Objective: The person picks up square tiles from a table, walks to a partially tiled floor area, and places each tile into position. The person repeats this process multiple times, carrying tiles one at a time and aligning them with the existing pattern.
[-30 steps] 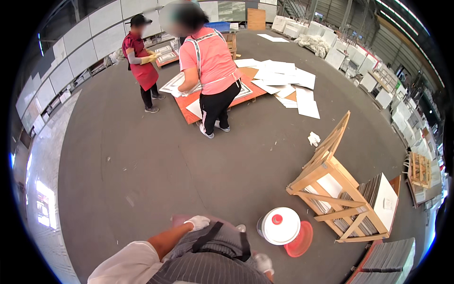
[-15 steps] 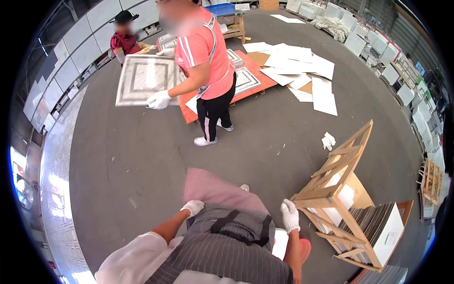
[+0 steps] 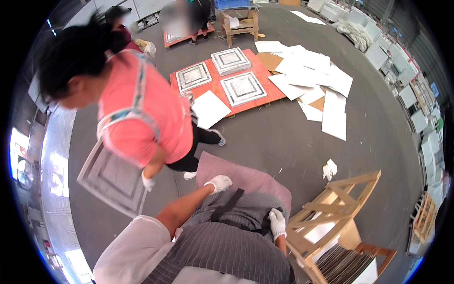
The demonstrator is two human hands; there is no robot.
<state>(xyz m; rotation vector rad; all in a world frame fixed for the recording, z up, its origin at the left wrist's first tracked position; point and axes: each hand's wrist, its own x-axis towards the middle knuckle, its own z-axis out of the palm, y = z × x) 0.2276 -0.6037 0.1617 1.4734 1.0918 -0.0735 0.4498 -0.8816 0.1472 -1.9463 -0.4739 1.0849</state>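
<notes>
My left hand [image 3: 219,183], in a white knit glove, is in front of my waist over the mauve cloth [image 3: 250,175] hanging there; its fingers are loosely extended and no object shows in them. By the right side of my striped grey apron [image 3: 215,241] is my gloved right hand [image 3: 277,223], fingers loosely apart, with nothing visible in it. A black strap [image 3: 227,206] crosses the apron between them. Close on my left, a co-worker in a pink shirt [image 3: 146,109] carries a square grey-and-white patterned panel [image 3: 111,175] low at one side, a white-gloved hand at its edge.
Ahead, a red pallet [image 3: 257,61] bears stacks of similar panels [image 3: 243,88]. White sheets [image 3: 307,71] lie scattered right of it. A wooden crate [image 3: 350,196] of upright slabs stands close on my right, a white glove [image 3: 329,169] on the floor beyond. Other people work farther back.
The co-worker has come from the pallet toward my left with the panel, now lowered. My left hand has swung forward; my right has come in against the apron. The crate now appears lower in view.
</notes>
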